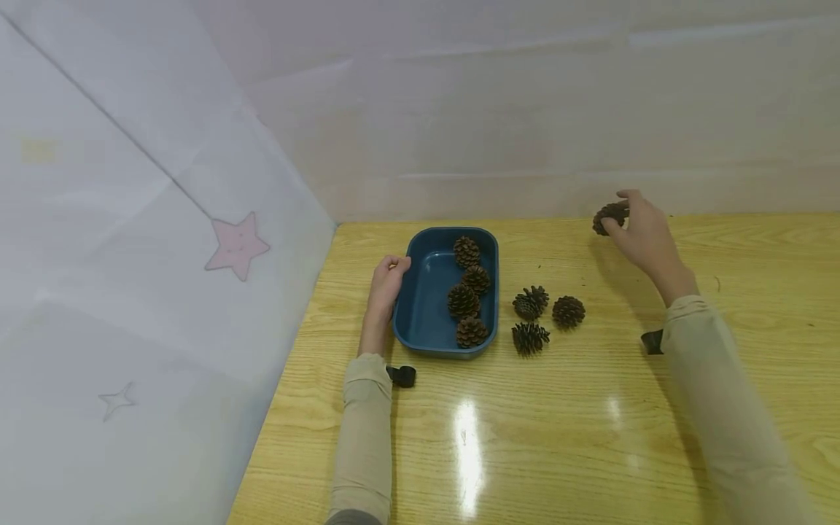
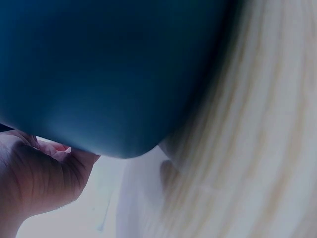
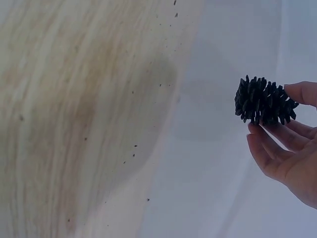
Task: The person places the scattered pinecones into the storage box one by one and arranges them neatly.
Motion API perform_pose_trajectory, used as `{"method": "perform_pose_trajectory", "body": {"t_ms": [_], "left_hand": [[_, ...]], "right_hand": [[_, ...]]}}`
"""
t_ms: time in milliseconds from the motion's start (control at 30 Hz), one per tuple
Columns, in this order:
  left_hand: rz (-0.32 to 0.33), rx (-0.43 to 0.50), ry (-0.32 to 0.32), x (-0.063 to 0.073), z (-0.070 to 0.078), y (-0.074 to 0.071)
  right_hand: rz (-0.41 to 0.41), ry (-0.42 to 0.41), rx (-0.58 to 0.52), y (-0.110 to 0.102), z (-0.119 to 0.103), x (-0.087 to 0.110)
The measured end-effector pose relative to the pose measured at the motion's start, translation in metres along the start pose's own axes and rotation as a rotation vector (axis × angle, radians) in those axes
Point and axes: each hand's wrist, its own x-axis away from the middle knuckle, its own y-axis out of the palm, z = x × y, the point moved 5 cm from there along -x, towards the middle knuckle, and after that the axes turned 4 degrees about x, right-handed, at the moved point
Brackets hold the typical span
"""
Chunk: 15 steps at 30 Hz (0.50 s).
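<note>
Between the thumb and fingers of my right hand [image 1: 644, 235] is a brown pine cone [image 3: 263, 101], held up above the far part of the table. My left hand [image 1: 386, 283] grips the left rim of a dark blue rectangular container [image 1: 423, 343]. From the left wrist, the container's outer wall [image 2: 104, 89] fills much of the view, with the left hand [image 2: 44, 173] at its edge. Inside the container, several pine cones [image 1: 463, 301] lie in a row along the right side.
Just right of the container, three more pine cones [image 1: 568, 312] lie on the yellow wood-grain table [image 1: 525, 437]. A pale sheet-covered wall [image 1: 525, 131] rises behind the table, and another with a pink star [image 1: 238, 246] stands on the left. Small dark crumbs [image 3: 135, 146] are scattered on the tabletop.
</note>
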Motion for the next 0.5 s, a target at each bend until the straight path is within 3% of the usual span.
{"method": "perform_pose_trajectory", "body": {"t_ms": [500], "left_hand": [[0.009, 0.003, 0.004, -0.003, -0.001, -0.002]], "right_hand": [[0.045, -0.026, -0.023, -0.006, -0.025, 0.011]]}}
